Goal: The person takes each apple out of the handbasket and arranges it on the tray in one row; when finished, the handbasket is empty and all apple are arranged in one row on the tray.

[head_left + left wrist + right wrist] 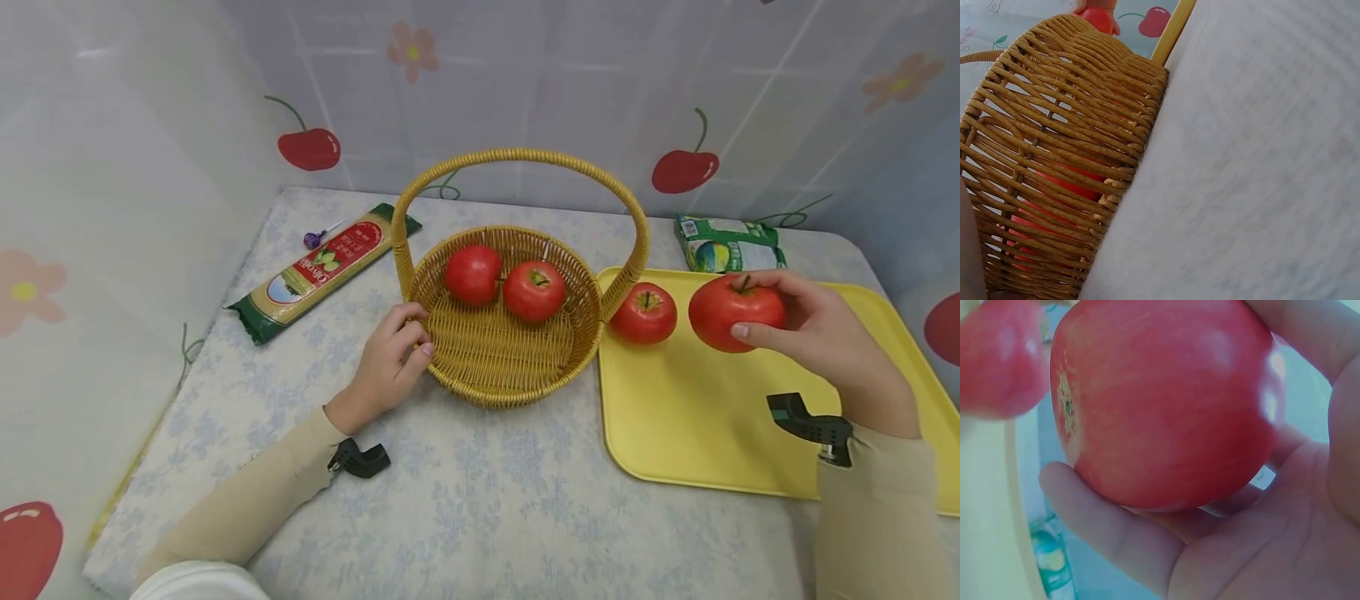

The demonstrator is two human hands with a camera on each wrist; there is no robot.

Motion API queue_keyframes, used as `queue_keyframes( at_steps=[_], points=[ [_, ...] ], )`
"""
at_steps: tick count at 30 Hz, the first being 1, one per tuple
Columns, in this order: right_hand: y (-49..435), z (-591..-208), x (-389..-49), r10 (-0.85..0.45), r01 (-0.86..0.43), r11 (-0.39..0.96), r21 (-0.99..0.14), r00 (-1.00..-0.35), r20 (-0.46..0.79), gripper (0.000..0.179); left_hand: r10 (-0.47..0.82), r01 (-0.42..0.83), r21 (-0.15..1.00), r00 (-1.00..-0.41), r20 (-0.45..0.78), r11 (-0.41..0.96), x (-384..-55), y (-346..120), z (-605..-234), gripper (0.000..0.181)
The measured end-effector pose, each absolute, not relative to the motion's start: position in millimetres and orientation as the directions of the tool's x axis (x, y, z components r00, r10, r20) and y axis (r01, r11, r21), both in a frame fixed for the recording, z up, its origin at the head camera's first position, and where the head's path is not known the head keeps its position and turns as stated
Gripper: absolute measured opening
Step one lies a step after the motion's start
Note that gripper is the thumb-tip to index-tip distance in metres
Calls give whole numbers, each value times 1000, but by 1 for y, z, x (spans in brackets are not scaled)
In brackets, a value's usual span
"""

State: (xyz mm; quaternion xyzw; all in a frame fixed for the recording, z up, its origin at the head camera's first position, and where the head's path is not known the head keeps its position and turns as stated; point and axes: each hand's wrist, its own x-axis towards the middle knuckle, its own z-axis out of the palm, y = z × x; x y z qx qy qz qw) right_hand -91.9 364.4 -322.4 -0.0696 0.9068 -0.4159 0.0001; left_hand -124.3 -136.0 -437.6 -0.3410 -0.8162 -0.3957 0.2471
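Observation:
A yellow-brown wicker basket (498, 350) with a tall arched handle stands mid-table, holding two red apples, one on the left (474, 275) and one on the right (534, 292). My left hand (386, 362) grips the basket's left rim with curled fingers. Over the yellow tray (705, 442), my right hand (825, 333) holds a red apple (731, 315) between thumb and fingers. Another apple (647, 315) sits at the tray's left end, beside the basket. In the left wrist view, the woven wall (1066, 125) covers most of the apples behind it.
At the back left lies a long noodle packet (322, 271), with a purple lollipop (313, 240) beside it. A green packet (731, 243) lies behind the tray. A patterned curtain (510, 92) closes off the back. Part of a white round object (198, 583) shows at the bottom left.

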Motion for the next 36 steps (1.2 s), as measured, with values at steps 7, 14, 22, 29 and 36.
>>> queue_keyframes(
  at_steps=[7,14,22,29,36],
  points=[
    [375,-335,-103,-73,-47,677,-735,-997,-4,45,364,746,487,-655,662,455,-123,-136,-436,50],
    [381,-348,-112,-36,17,705,-709,-998,-59,40,362,753,479,-645,673,451,-124,-136,-436,52],
    [381,-360,-120,-21,80,731,-677,-990,-139,56,362,751,482,-648,670,452,-124,-136,-436,55],
    [383,-370,-124,-19,95,737,-669,-987,-161,58,362,750,481,-648,670,453,-123,-136,-435,53],
    [382,-375,-128,-29,96,736,-670,-984,-173,59,362,749,481,-650,668,457,-123,-136,-435,53]
  ],
)
